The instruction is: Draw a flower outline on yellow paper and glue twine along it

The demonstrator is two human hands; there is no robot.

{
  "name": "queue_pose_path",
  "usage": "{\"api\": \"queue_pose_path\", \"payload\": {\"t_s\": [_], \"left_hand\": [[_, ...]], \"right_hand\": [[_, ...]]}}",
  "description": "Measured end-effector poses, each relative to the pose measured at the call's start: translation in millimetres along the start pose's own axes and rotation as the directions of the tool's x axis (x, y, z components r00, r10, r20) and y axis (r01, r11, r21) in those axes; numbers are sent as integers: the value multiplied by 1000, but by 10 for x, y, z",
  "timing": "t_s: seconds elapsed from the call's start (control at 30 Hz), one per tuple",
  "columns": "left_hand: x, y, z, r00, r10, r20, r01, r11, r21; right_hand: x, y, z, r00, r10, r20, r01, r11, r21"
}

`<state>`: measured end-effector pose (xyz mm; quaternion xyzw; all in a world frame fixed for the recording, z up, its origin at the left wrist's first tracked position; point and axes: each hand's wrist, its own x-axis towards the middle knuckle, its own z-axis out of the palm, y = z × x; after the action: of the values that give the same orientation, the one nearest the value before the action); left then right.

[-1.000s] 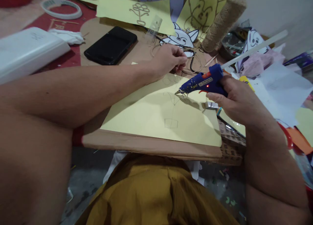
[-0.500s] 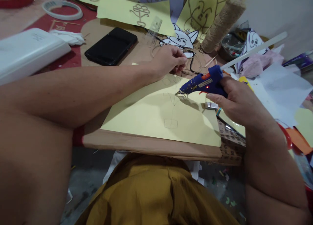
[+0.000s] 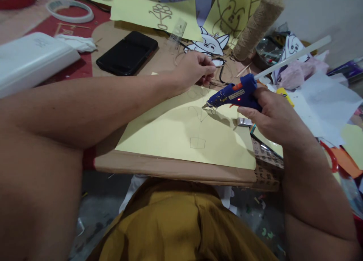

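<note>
My right hand (image 3: 273, 110) grips a blue hot glue gun (image 3: 236, 93) with a lit red light and a long white glue stick (image 3: 297, 57) rising from its back. The nozzle points down and left, close above the pencil lines on a yellow paper sheet (image 3: 167, 128); whether it touches cannot be told. My left hand (image 3: 198, 70) is closed in a pinch above the sheet's far edge, beside a thin loose twine (image 3: 224, 77). What its fingertips hold is too small to make out. A pencilled square and curved outlines show on the sheet.
A black phone (image 3: 127, 53) and a white box-like object (image 3: 34, 61) lie to the left, with a tape roll (image 3: 69, 11) behind. A twine spool (image 3: 258, 27) stands at the back right near a paper fox cutout (image 3: 210, 44). An eraser (image 3: 244, 122) lies by the sheet's right edge.
The whole view has shifted very slightly left. Both hands and the glue gun hold nearly the same places over the sheet.
</note>
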<state>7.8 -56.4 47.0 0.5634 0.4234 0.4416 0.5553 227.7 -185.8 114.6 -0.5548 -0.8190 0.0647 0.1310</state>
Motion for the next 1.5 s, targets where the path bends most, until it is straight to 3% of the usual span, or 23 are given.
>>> {"api": "queue_pose_path", "payload": {"t_s": [0.5,0.8,1.17,1.5], "left_hand": [[-22,41,12,997,-68,-30,67,997,-32],[-26,59,-1,998,-58,-12,58,997,54],[20,5,-3,1000,-12,2,12,1000,-4],[0,1,4,1000,-1,-10,1,999,-42]], "right_hand": [[-67,-103,-127,996,-26,85,18,996,90],[-55,-60,-79,997,-61,49,55,992,113],[-19,-13,-18,1000,29,12,-30,999,39],[-20,28,49,999,7,-54,-4,998,63]]}}
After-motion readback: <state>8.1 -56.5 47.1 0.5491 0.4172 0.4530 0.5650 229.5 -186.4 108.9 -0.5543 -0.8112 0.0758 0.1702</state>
